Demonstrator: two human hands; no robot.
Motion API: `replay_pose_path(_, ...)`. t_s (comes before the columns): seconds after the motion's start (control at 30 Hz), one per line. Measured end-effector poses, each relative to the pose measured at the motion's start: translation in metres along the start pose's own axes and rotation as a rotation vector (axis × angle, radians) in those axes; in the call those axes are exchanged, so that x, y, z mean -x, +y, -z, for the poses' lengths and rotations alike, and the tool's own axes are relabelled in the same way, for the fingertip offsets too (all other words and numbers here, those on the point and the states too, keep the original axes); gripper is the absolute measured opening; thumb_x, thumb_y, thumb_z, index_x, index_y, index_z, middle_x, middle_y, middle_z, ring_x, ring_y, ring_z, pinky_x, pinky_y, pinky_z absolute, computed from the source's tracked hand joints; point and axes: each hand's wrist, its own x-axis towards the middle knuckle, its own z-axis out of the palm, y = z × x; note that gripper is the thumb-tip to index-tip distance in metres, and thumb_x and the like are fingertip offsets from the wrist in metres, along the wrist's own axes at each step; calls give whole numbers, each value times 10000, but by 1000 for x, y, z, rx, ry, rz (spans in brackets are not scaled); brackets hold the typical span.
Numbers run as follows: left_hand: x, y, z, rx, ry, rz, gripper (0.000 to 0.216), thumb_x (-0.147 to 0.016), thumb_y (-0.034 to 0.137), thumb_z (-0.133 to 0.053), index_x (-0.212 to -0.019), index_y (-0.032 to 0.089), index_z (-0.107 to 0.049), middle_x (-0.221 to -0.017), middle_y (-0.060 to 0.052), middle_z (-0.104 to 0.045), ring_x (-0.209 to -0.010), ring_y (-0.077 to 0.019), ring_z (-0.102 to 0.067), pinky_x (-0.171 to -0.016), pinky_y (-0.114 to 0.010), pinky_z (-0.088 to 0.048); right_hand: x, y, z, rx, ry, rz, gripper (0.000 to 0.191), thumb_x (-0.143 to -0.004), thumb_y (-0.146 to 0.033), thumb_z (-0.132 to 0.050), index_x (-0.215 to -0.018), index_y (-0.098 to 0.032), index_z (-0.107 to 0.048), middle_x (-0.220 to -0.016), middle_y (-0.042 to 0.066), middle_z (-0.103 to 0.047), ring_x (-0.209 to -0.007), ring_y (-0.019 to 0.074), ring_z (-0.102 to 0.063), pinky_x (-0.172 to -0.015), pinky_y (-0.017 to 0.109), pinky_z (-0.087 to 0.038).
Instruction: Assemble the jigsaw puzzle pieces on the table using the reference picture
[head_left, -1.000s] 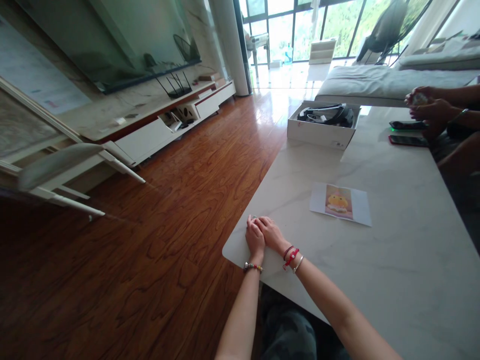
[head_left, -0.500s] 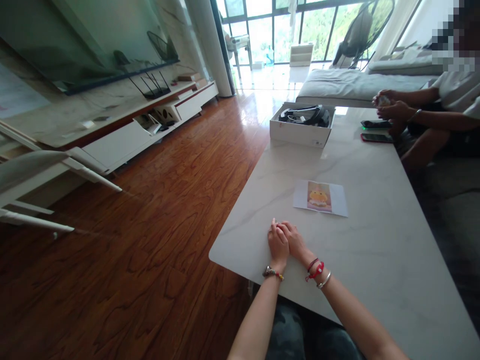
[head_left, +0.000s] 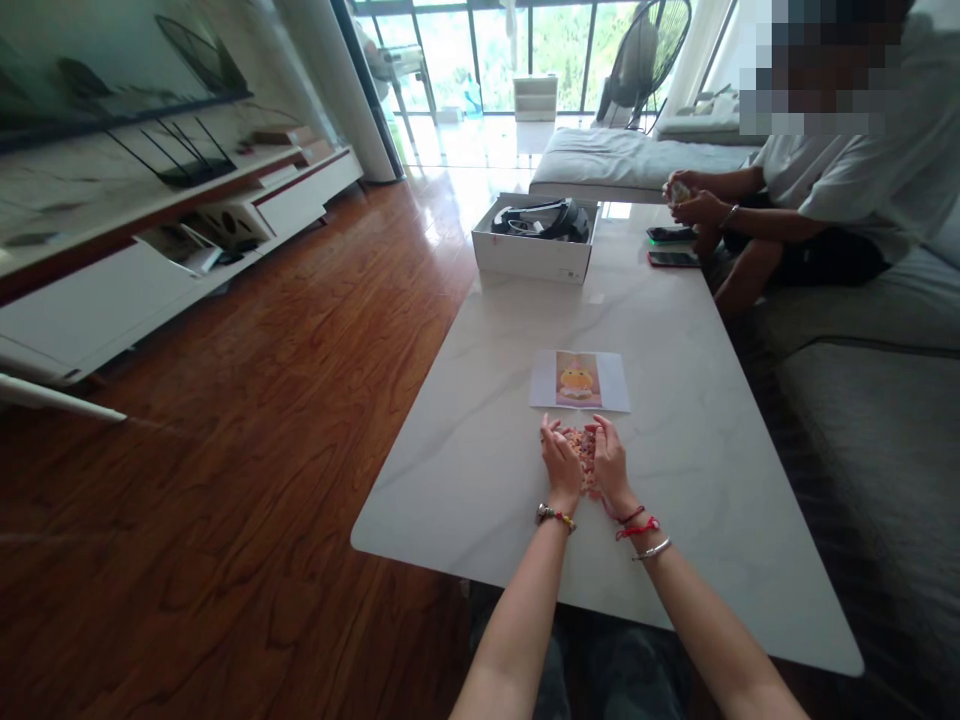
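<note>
A heap of small pink-orange puzzle pieces [head_left: 587, 462] lies on the white marble-patterned table between my two hands. My left hand [head_left: 561, 462] curves along the heap's left side, its fingers extended and gripping nothing. On the other side my right hand [head_left: 610, 462] cups the heap in the same way, fingers apart from those of the left. Part of the heap is hidden behind the palms. Just beyond my fingertips lies a white paper sheet [head_left: 613, 382] printed with a picture of a yellow round-headed figure.
Farther along the table [head_left: 465, 460] stands a white box [head_left: 529, 258] holding a black headset-like device [head_left: 541, 218]. Two phones [head_left: 673, 259] lie by the right edge. A person [head_left: 795, 200] sits there, both hands around a small object. Wooden floor [head_left: 247, 480] runs along the left.
My hands were together, one over the other; now they are apart with the puzzle pieces showing between them. The camera view has turned right, and my hands are nearer the paper sheet.
</note>
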Motion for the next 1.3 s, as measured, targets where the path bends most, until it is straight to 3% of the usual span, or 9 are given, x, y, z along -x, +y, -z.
replay_pose_path(0.1, -3, 4, 2, 56, 7, 11, 392, -860, 260, -146, -1209, 143, -279, -1072, -125, -510, -850, -129, -569, -755, -287, -445, -2, -4, 11, -50, 33, -17, 370, -842, -338, -263, -1076, -135, -464, -917, 96, -590, -791, 166, -564, -692, 326, -464)
replay_pose_path(0.2, -13, 5, 22, 49, 0, -43, 407, -860, 268, -114, -1160, 144, -361, -1055, -107, -537, -933, -138, -545, -812, -299, -426, 4, -5, 21, 38, 58, 106, 369, -833, -346, -288, -1092, -149, -460, -1017, 111, -551, -930, 191, -523, -804, 384, -423)
replay_pose_path(0.37, -31, -3, 54, -206, -168, -172, 433, -849, 274, -156, -1153, 146, -437, -1152, -89, -513, -1116, -149, -422, -967, -321, -314, 26, 1, 19, 411, -46, 261, 657, -750, -497, -422, -1261, -108, -283, -1295, 190, -303, -1222, 302, -219, -946, 526, -236)
replay_pose_path(0.5, -29, -7, 47, -277, -355, -194, 459, -841, 247, -155, -1225, 134, -380, -1167, -91, -512, -1128, -147, -415, -965, -304, -324, 32, 6, -2, 477, -24, 165, 677, -805, -491, -312, -1314, -83, -129, -1331, 227, -229, -1231, 318, -193, -923, 561, -230)
replay_pose_path(0.7, -18, -9, 28, -199, -394, -171, 466, -834, 227, -189, -1272, 119, -305, -1150, -120, -522, -1068, -162, -477, -887, -293, -401, 18, 0, -29, 418, 19, 128, 607, -842, -405, -253, -1325, -75, -88, -1308, 223, -288, -1204, 301, -266, -925, 538, -244)
replay_pose_path(0.8, -21, -8, 30, -177, -386, -187, 461, -828, 219, -215, -1277, 160, -301, -1161, -95, -521, -1053, -157, -490, -888, -298, -404, 10, -5, -27, 325, 22, 136, 542, -854, -354, -232, -1322, -104, -124, -1289, 200, -333, -1158, 265, -353, -909, 493, -304)
replay_pose_path(0.93, -25, 2, 50, -204, -395, -246, 470, -832, 213, -180, -1294, 179, -258, -1250, -68, -440, -1139, -141, -411, -950, -314, -350, 12, -7, 3, 244, 43, 148, 453, -852, -318, -261, -1274, -154, -272, -1203, 145, -449, -1104, 221, -423, -880, 433, -377)
replay_pose_path(1.1, -7, 10, 82, -525, -675, -543, 421, -813, 292, -346, -1234, 279, -360, -1311, -33, -360, -1230, -176, -274, -1007, -391, -243, 43, -3, 41, 414, -312, 426, 357, -803, -299, -417, -1147, -223, -480, -1191, 89, -477, -1151, 231, -377, -943, 460, -331)
replay_pose_path(1.3, 1, 1, 79, -754, -717, -596, 423, -792, 348, -417, -1213, 332, -372, -1310, -37, -360, -1223, -235, -282, -985, -495, -204, 44, 9, 31, 527, -336, 500, 318, -815, -251, -422, -1119, -223, -512, -1213, 95, -458, -1176, 235, -343, -929, 458, -360)
